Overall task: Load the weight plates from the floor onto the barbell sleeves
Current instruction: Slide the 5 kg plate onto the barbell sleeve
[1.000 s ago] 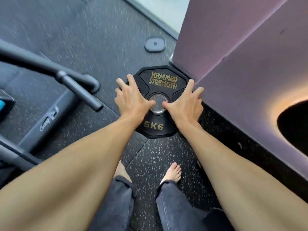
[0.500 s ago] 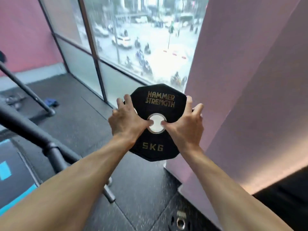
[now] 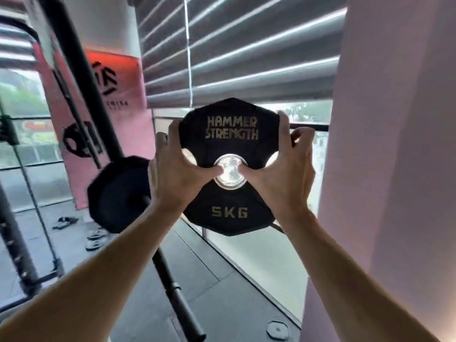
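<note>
While you hold the 5 kg Hammer Strength plate (image 3: 230,169) upright at chest height, dead centre of your view, you are in the carry step: it is off the floor but not yet on a sleeve. Your left hand (image 3: 174,174) grips its edge at 9 o'clock, fingers curled around the rim and thumb laid across the face to the steel centre hole. Your right hand (image 3: 283,174) mirrors this at 3 o'clock, fingers hooked over the rim, thumb tip at the hole. The barbell (image 3: 172,287) runs from 6 o'clock up toward 9 o'clock, where a larger black plate (image 3: 118,193) already sits on it, just left of your left hand. Its sleeve end is hidden, so I cannot tell how close the hole is. Next, I judge, you must turn the plate square to the bar, line up the hole, and clear your thumbs before sliding it on.
</note>
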